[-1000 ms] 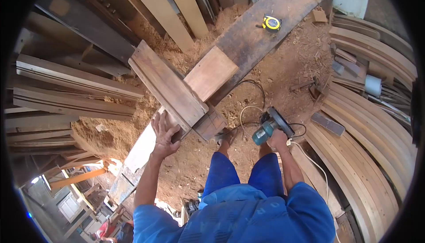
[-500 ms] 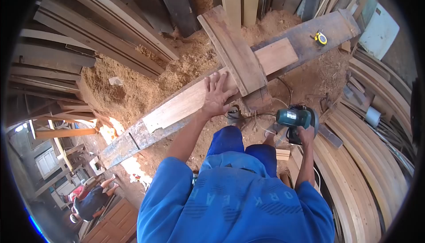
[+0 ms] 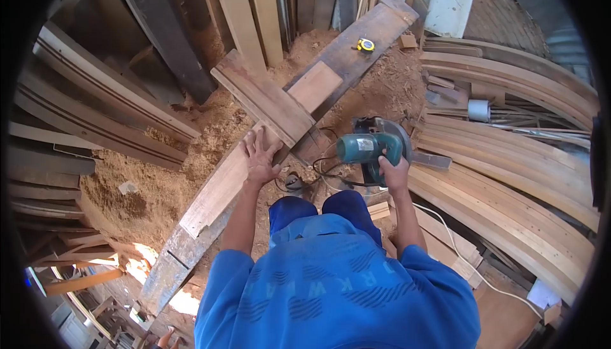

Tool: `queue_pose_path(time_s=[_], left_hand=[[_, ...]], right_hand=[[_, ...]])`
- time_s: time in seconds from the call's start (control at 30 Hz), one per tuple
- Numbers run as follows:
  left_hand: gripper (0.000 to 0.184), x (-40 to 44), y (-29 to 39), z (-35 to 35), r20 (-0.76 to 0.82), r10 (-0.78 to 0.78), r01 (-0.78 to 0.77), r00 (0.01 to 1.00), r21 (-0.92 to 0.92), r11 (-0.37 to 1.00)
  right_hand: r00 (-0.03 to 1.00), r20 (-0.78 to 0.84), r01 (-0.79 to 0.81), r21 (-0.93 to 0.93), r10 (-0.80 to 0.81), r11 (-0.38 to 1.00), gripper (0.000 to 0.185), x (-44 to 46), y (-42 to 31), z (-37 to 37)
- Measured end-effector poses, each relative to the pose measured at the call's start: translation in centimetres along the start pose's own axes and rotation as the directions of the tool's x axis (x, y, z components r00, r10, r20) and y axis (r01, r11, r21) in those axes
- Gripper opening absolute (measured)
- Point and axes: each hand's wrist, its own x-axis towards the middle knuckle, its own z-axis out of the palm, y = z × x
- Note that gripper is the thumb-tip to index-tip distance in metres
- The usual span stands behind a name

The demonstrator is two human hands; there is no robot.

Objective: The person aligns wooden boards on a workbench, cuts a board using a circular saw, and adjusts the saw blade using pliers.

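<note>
My left hand [image 3: 259, 158] lies with spread fingers on a pale board [image 3: 216, 196], close to the edge of a shorter, wider board [image 3: 264, 97] that crosses over it. The pale board rests lengthwise on a long worn plank [image 3: 331, 53]. Off to the right, my right hand [image 3: 396, 174] is closed around the rear handle of a green circular saw [image 3: 359, 148], held apart from the boards. The saw's blade side faces away to the right, and I cannot tell whether the blade is spinning. A yellow tape measure [image 3: 365, 45] sits on the plank's far end.
Sawdust [image 3: 121, 190] covers the ground left of the plank. Long timbers [image 3: 235, 12] stand upright at the back. Stacked boards [image 3: 503, 190] fill the right side. A white cable [image 3: 468, 253] runs along the right, with dark cord below the crossing board.
The camera view has turned to the right. The saw is now raised nearer and tilted differently in my right hand. My left hand stays on the pale board.
</note>
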Motion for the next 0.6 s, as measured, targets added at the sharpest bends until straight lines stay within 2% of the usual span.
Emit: queue_pose_path(time_s=[0.13,0.17,0.3,0.4,0.5,0.6], left_hand=[[0.074,1.5,0.1,0.1,-0.017,-0.007,0.007,1.000,0.015,1.000],[0.074,1.5,0.1,0.0,-0.002,-0.013,0.013,1.000,0.027,1.000],[0.073,0.9,0.1,0.2,-0.022,-0.006,0.006,1.000,0.008,1.000],[0.073,1.0,0.3,-0.1,0.020,-0.021,0.020,1.000,0.017,1.000],[0.073,0.8,0.3,0.0,-0.014,-0.006,0.006,1.000,-0.009,1.000],[0.073,0.9,0.3,-0.3,0.035,-0.029,0.028,0.999,0.011,1.000]], right_hand=[[0.984,0.155,-0.046,-0.274,0.091,0.961,0.028,0.4,-2.6,-0.6],[0.989,0.148,0.028,-0.338,0.024,0.941,0.032,0.3,-0.9,-1.0],[0.972,0.235,0.093,-0.261,-0.030,0.961,0.036,-2.4,-4.8,-1.4],[0.948,0.306,0.171,-0.243,-0.092,0.955,0.038,-3.4,-7.9,-0.5],[0.917,0.366,0.254,-0.223,-0.161,0.941,0.041,-4.4,-10.6,1.7],[0.871,0.405,0.372,-0.175,-0.278,0.912,0.036,-4.0,-11.8,4.9]])
